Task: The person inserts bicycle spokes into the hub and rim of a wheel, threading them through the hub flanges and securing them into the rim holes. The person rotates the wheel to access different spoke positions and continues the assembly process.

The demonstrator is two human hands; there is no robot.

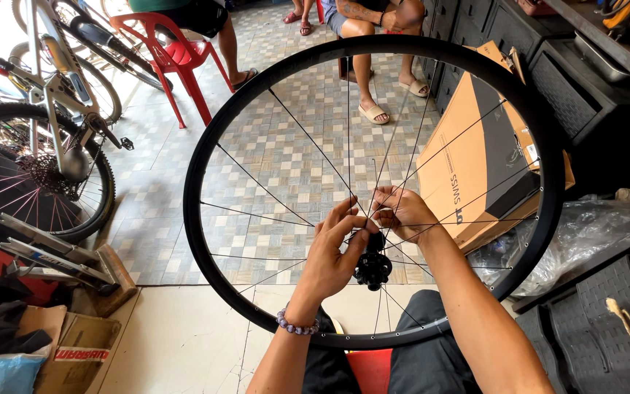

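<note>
Spoke lacing looks underway: the left hand (333, 252) and right hand (401, 211) pinch thin spokes (308, 138) just above the black hub (372, 268), at the rim's (197, 175) six o'clock. Next needs steady threading.

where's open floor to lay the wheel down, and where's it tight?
Bare pale floor lies between the cardboard box at lower left and the black rim. Tiled floor is open between the bicycle and the red chair. Crowded: both hands at the hub; boxes at right.
</note>
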